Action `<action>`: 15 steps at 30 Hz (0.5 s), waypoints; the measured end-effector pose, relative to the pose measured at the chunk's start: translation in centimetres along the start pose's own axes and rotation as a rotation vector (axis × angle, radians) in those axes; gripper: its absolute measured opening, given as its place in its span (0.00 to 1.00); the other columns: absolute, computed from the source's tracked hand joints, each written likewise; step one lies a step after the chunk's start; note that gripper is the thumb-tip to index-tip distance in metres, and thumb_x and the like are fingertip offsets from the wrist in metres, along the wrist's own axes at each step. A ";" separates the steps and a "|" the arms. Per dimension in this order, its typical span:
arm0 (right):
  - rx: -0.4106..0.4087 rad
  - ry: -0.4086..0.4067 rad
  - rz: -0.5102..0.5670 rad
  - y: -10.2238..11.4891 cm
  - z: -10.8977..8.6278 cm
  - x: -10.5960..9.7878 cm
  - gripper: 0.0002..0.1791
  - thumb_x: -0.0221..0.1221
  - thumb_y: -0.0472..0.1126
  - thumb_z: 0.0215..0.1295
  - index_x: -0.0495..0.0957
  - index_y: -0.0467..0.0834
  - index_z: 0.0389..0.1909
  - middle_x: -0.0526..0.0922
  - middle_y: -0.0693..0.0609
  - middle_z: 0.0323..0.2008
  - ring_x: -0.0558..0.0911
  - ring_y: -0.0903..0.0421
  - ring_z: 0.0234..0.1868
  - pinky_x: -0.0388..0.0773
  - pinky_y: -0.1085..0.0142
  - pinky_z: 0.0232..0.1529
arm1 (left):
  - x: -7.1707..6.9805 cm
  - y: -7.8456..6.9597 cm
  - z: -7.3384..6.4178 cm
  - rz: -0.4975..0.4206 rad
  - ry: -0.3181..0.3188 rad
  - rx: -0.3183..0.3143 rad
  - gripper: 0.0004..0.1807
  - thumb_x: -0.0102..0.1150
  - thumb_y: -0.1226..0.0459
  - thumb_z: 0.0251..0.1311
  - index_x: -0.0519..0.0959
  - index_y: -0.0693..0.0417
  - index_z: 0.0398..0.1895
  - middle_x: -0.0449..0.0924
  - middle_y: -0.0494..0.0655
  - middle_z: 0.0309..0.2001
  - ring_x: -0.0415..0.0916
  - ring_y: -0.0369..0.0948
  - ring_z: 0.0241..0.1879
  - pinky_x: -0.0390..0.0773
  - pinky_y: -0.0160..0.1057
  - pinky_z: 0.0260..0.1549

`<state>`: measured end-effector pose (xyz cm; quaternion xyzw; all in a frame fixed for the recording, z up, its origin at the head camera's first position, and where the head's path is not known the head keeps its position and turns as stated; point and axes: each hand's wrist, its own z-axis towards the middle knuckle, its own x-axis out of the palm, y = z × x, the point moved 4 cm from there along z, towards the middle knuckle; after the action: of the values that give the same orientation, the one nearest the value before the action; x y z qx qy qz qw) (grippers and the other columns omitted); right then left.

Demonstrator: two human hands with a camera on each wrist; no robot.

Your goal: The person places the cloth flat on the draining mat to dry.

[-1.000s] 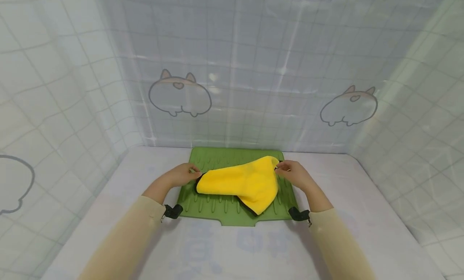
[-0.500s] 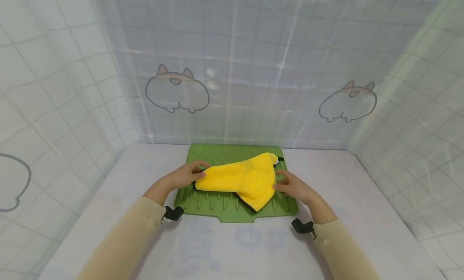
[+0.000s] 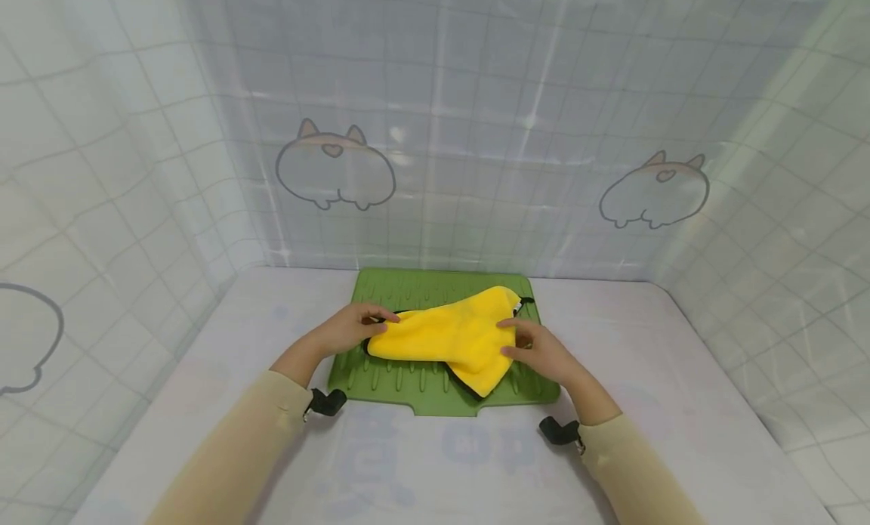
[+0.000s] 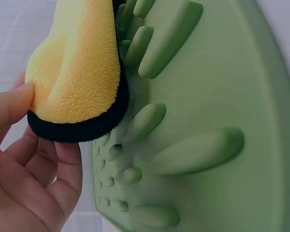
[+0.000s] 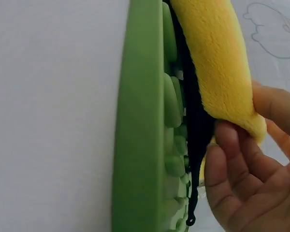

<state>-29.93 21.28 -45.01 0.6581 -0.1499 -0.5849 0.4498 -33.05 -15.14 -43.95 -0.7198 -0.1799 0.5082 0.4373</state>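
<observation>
A yellow plush towel [image 3: 448,332] with a dark edge and underside lies folded across a green ridged mat [image 3: 435,403]. At its left end, my left hand [image 3: 347,330] pinches the towel. The left wrist view shows the thumb on the yellow pile [image 4: 87,67] and the fingers under the dark border. My right hand [image 3: 544,351] pinches the right edge, thumb on the yellow side and fingertips tucked below, as the right wrist view shows. A white tag [image 3: 518,307] and a dark hanging loop [image 5: 191,220] stick out near the far right corner. One corner droops toward the mat's front.
The mat lies on a pale patterned table [image 3: 435,464]. A curtain-like sheet [image 3: 489,170] with grid lines and animal drawings rises behind and at both sides. Dark wrist mounts [image 3: 326,402] hang below both cuffs.
My right hand has left the towel's far right corner, moved nearer along the right edge, and now pinches it there. The left hand has shifted slightly inward over the left end.
</observation>
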 end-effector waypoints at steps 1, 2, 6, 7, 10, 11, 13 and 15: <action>-0.002 -0.022 -0.012 0.0 0.0 -0.1 0.24 0.65 0.42 0.68 0.75 0.43 0.63 0.82 0.45 0.46 0.79 0.53 0.37 0.78 0.63 0.35 | 0.0 0.0 0.0 0.002 -0.005 -0.006 0.14 0.55 0.60 0.74 0.82 0.44 0.58 0.73 0.52 0.65 0.73 0.51 0.60 0.77 0.49 0.54; 0.002 -0.042 -0.021 0.1 0.0 -0.2 0.23 0.65 0.42 0.68 0.77 0.43 0.62 0.83 0.47 0.43 0.78 0.53 0.36 0.78 0.64 0.34 | -0.1 0.0 0.0 0.005 -0.012 -0.011 0.14 0.56 0.60 0.73 0.82 0.43 0.58 0.73 0.52 0.65 0.74 0.50 0.58 0.78 0.48 0.52; 0.030 -0.101 -0.032 0.6 -0.1 -1.1 0.19 0.65 0.40 0.67 0.80 0.43 0.58 0.80 0.50 0.34 0.76 0.54 0.33 0.76 0.66 0.30 | -0.5 -0.2 -0.3 0.028 -0.069 -0.011 0.16 0.56 0.61 0.73 0.81 0.45 0.60 0.74 0.54 0.64 0.77 0.46 0.51 0.79 0.42 0.43; 0.037 -0.108 -0.032 0.9 -0.1 -1.5 0.19 0.65 0.39 0.68 0.80 0.42 0.58 0.80 0.50 0.34 0.76 0.54 0.32 0.76 0.66 0.30 | -0.7 -0.3 -0.4 0.028 -0.090 -0.008 0.16 0.57 0.61 0.73 0.81 0.46 0.60 0.75 0.54 0.63 0.77 0.46 0.48 0.79 0.41 0.39; 0.047 -0.121 -0.040 1.8 0.0 -2.7 0.17 0.64 0.37 0.69 0.80 0.42 0.57 0.76 0.49 0.30 0.72 0.53 0.29 0.72 0.67 0.27 | -1.1 -0.8 -1.0 0.019 -0.155 0.008 0.18 0.58 0.60 0.72 0.80 0.47 0.62 0.76 0.53 0.62 0.76 0.46 0.45 0.75 0.40 0.32; 0.046 -0.118 -0.045 2.1 0.1 -3.2 0.17 0.63 0.37 0.69 0.80 0.41 0.57 0.74 0.48 0.29 0.71 0.53 0.29 0.71 0.67 0.27 | -1.2 -1.1 -1.2 0.017 -0.178 0.015 0.18 0.58 0.60 0.72 0.79 0.47 0.63 0.76 0.53 0.62 0.76 0.46 0.44 0.74 0.40 0.30; 0.045 -0.110 -0.049 2.7 0.2 -4.0 0.16 0.62 0.35 0.69 0.80 0.40 0.57 0.75 0.48 0.30 0.70 0.52 0.29 0.70 0.67 0.27 | -1.3 -1.6 -1.7 0.014 -0.215 0.024 0.20 0.59 0.59 0.71 0.78 0.47 0.64 0.75 0.53 0.62 0.75 0.48 0.45 0.73 0.41 0.28; 0.048 -0.091 -0.051 3.1 0.3 -4.6 0.16 0.61 0.35 0.70 0.80 0.39 0.56 0.76 0.47 0.32 0.70 0.52 0.30 0.70 0.66 0.28 | -1.1 -2.2 -2.3 0.022 -0.240 0.021 0.21 0.59 0.59 0.71 0.78 0.47 0.65 0.73 0.53 0.64 0.75 0.48 0.48 0.73 0.41 0.29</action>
<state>-30.40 22.83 -39.69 0.6449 -0.1672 -0.6219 0.4116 -31.12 -15.74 -41.30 -0.6510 -0.2177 0.5973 0.4148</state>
